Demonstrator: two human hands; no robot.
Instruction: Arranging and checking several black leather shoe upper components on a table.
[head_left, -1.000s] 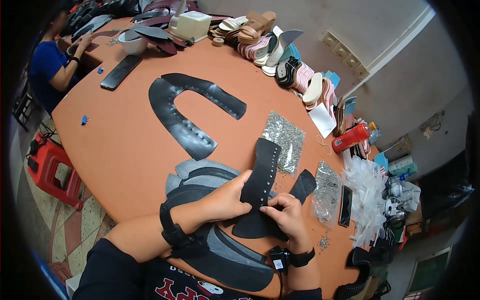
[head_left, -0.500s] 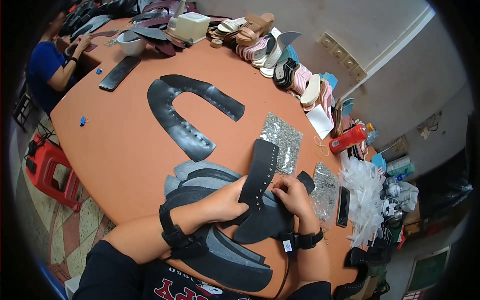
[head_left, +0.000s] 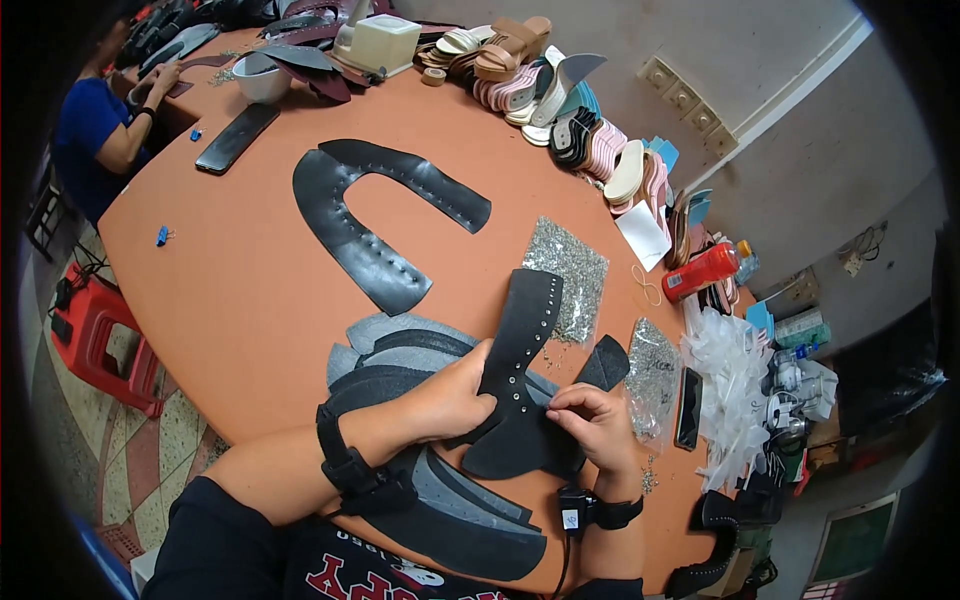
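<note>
Grips a matte black, curved, leather-like sheet [head_left: 512, 345] with a row of small silver-coloured studs in the left hand [head_left: 458, 398], with the thumb on top and the sheet's broad lower part spread between both hands. Holds the right hand [head_left: 598, 420] just beside the sheet, with thumb and forefinger drawn to a narrow pinch; impossible to tell whether around a stud. Appears partway through work along the studded row, judging by the pinch near its lower end. Calls next, by the look of it, for a steady left grip and a close line-up of the right fingertips with the row.

Has a pile of overlapping grey and black curved pieces [head_left: 395, 345] under the left forearm, a clear plastic bag of tiny silvery parts [head_left: 578, 275] just beyond the sheet, a second clear bag of silvery parts [head_left: 650, 360] right of the right hand, and a glossy black U-shaped piece [head_left: 325, 220] ahead of the left hand.

Shows a dark handwritten mark on the second bag and a white tag [head_left: 571, 519] at the right wrist, both too small to read; also bold red and white lettering across the black shirt [head_left: 380, 583] below the hands, partly cut off.
</note>
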